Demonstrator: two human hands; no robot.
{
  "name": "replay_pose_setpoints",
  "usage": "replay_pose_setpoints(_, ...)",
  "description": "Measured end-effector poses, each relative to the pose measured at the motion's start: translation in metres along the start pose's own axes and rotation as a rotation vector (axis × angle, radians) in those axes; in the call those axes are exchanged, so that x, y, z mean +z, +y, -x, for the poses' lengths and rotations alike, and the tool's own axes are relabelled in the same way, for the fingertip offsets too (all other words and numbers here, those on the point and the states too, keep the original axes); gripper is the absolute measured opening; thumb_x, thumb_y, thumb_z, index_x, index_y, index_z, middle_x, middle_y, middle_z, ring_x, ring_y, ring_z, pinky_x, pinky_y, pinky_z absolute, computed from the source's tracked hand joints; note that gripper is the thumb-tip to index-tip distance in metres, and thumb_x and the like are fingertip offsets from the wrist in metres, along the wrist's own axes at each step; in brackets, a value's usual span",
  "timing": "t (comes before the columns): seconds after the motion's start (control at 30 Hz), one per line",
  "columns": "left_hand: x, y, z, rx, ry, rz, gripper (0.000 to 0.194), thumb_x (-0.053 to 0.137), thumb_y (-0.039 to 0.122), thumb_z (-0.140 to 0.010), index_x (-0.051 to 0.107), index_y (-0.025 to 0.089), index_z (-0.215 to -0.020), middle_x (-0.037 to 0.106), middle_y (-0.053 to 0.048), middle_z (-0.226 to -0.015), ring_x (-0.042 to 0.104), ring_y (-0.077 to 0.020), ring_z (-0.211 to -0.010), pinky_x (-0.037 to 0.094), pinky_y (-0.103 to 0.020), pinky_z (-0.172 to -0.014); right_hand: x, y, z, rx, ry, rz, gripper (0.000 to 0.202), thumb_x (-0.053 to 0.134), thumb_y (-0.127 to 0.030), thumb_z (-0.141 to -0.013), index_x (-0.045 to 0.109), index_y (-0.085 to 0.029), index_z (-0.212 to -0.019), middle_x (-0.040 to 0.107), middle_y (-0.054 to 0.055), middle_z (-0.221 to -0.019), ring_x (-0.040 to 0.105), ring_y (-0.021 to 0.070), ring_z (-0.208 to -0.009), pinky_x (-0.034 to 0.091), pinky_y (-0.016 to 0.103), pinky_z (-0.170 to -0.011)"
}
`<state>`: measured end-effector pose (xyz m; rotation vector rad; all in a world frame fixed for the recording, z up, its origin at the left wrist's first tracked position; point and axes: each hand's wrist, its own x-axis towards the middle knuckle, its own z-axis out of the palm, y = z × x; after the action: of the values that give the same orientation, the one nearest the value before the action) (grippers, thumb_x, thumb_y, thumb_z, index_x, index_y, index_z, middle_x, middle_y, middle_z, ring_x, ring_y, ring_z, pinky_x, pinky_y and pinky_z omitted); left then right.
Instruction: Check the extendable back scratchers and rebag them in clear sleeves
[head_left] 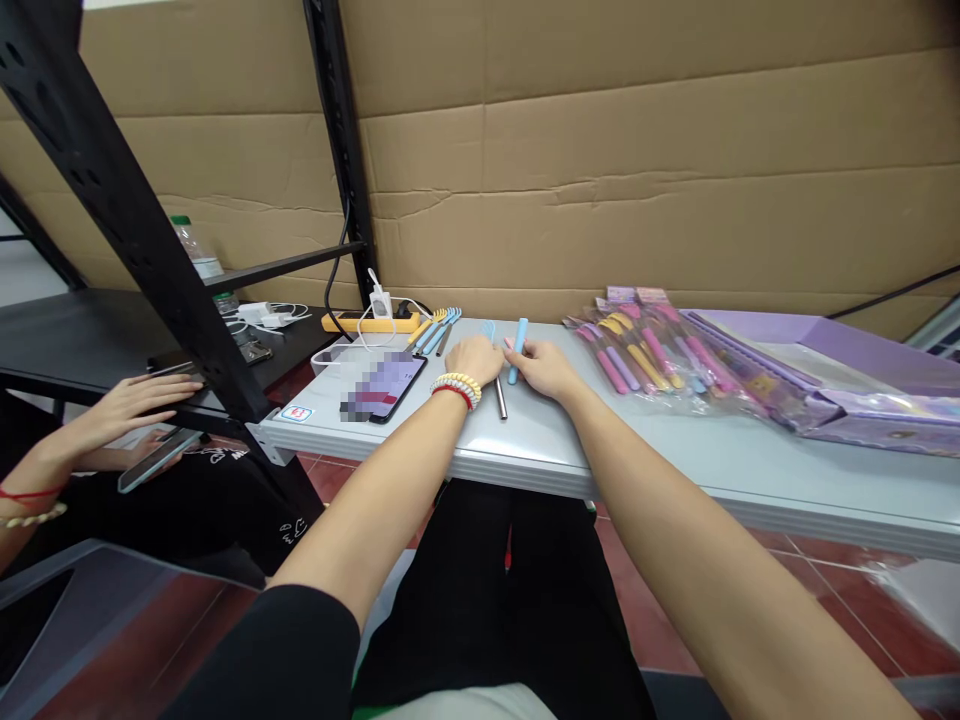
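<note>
Holding a light-blue handle beside a metal rod

On the grey table (675, 430), the light-blue handle (519, 350) is pinched between the thumb and fingers of the right hand (547, 368). The metal rod (500, 400) is partly covered by the left hand (474, 362), its bare end pointed toward the table's near edge. A blue claw-shaped head (489, 329) is seen just beyond the left hand, whose fingers are curled; whether they are clamped on the rod cannot be told. To the left, a phone (386, 388) is laid near loose claw-headed tools (437, 332) and a yellow power strip (409, 323). To the right, plastic-wrapped packets (652, 350) are piled beside a purple box (885, 400). Another phone (157, 460) is held by a person seated at far left.
</note>
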<state>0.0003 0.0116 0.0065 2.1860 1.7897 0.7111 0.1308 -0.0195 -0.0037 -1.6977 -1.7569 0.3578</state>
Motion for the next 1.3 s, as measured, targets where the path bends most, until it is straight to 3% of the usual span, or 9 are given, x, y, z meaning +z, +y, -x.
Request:
replay_pose_setpoints(0.3,-0.001,0.004,-0.001,0.129,0.168,0.129,0.032,0.04,0.037,-0.089,0.067,0.02,-0.087,0.072,-0.011,-0.093,0.064,-0.0239,-0.091,0.044,-0.031,-0.076,-0.001,-0.006,0.002,0.011,0.015,-0.004,0.028,0.049,-0.036,-0.086,0.062,-0.014,-0.076,0.064,0.004,-0.064,0.056,0.015,-0.063,0.038,0.024,-0.061)
replay_pose_setpoints(0.6,-0.001,0.003,-0.001,0.111,0.146,0.211,0.028,0.046,0.036,-0.086,0.067,0.019,-0.084,0.072,-0.01,-0.09,0.064,-0.0224,-0.092,0.044,-0.029,-0.078,-0.002,-0.008,0.004,-0.028,0.038,-0.022,0.023,0.051,-0.033,-0.083,0.062,-0.015,-0.075,0.061,0.002,-0.06,0.056,0.0151,-0.059,0.038,0.025,-0.061)
replay_pose_setpoints(0.77,0.002,0.001,-0.006,0.081,0.137,0.291,0.029,0.045,0.035,-0.086,0.067,0.018,-0.078,0.072,-0.009,-0.087,0.064,-0.0218,-0.088,0.045,-0.028,-0.077,-0.001,-0.008,0.004,-0.021,0.038,-0.12,0.019,0.054,-0.029,-0.082,0.06,-0.014,-0.091,0.058,-0.001,-0.056,0.053,0.0132,-0.053,0.038,0.024,-0.06)
replay_pose_setpoints(0.93,0.004,-0.001,-0.008,0.119,0.14,0.298,0.028,0.044,0.033,-0.086,0.068,0.018,-0.081,0.072,-0.009,-0.089,0.064,-0.021,-0.089,0.045,-0.028,-0.078,0.001,-0.005,0.003,-0.042,0.063,-0.058,0.034,0.06,-0.025,-0.076,0.057,-0.012,-0.108,0.058,-0.002,-0.06,0.052,0.0138,-0.055,0.037,0.025,-0.06)
replay_pose_setpoints(1.3,0.004,-0.001,-0.008,0.125,0.127,0.275,0.029,0.042,0.033,-0.085,0.066,0.018,-0.076,0.072,-0.009,-0.086,0.063,-0.0206,-0.085,0.044,-0.028,-0.075,0.001,-0.005,0.002,-0.075,0.1,-0.028,0.03,0.06,-0.026,-0.074,0.061,-0.014,-0.101,0.06,0.0,-0.065,0.055,0.0147,-0.063,0.039,0.025,-0.063)
